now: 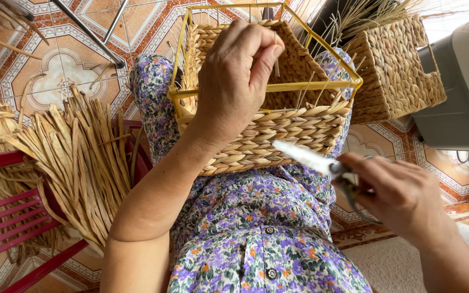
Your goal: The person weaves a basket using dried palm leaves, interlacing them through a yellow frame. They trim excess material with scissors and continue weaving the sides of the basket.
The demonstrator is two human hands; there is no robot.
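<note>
A half-woven straw basket [278,130] on a yellow wire frame [310,86] rests on my lap, against my purple flowered dress [256,228]. My left hand [237,76] reaches over the basket's rim and pinches a thin straw stalk between thumb and fingers. My right hand [400,198] is below and right of the basket, closed on a pair of scissors [313,158] whose pale blades point up-left at the woven wall.
A bundle of dried straw [77,163] lies on a red slatted stool [12,217] at left. A finished woven basket [397,70] stands at upper right, beside a grey plastic object [462,92]. Patterned floor tiles [55,65] and metal legs [90,32] lie behind.
</note>
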